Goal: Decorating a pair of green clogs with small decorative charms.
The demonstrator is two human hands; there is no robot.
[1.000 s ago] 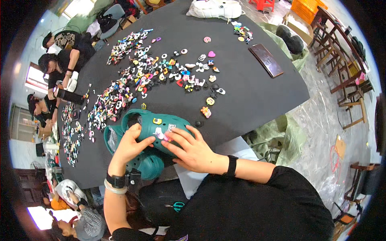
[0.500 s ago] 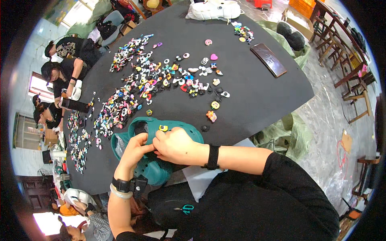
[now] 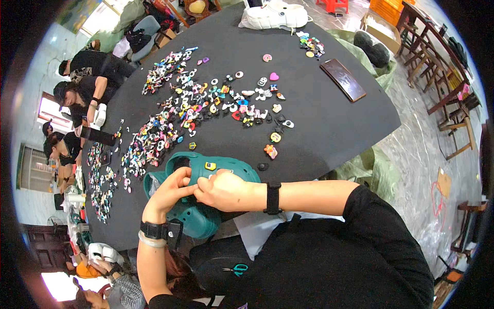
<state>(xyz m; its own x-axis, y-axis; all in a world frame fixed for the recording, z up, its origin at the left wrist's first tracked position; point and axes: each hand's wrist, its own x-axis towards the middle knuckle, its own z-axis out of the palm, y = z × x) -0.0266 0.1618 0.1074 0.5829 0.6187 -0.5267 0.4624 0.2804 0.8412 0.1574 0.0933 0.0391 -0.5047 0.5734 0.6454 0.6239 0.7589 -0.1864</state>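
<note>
A pair of teal clogs lies at the near table edge. The upper clog (image 3: 243,168) has a yellow-and-black shoe charm (image 3: 210,166) on it, and a second charm peeks out by my right knuckles. My left hand (image 3: 169,195) is closed on that clog's side, thumb and index finger pinched. Beside it, my right hand (image 3: 222,190) is closed with its fingertips pressed against the clog; whatever they grip is hidden. Below both hands sits the other clog (image 3: 195,222), its holes showing. Clear plastic shows inside one opening.
Loose shoe charms (image 3: 159,135) spread in a large heap over the dark table (image 3: 329,131). A phone (image 3: 342,80) and a white clog (image 3: 275,16) lie farther back. Teal-handled scissors (image 3: 238,269) rest on black fabric near me. Several people work along the left side.
Both hands stay at the clog, with small shifts of the fingers. The clog has tilted slightly, and more of the charm beside my right hand shows.
</note>
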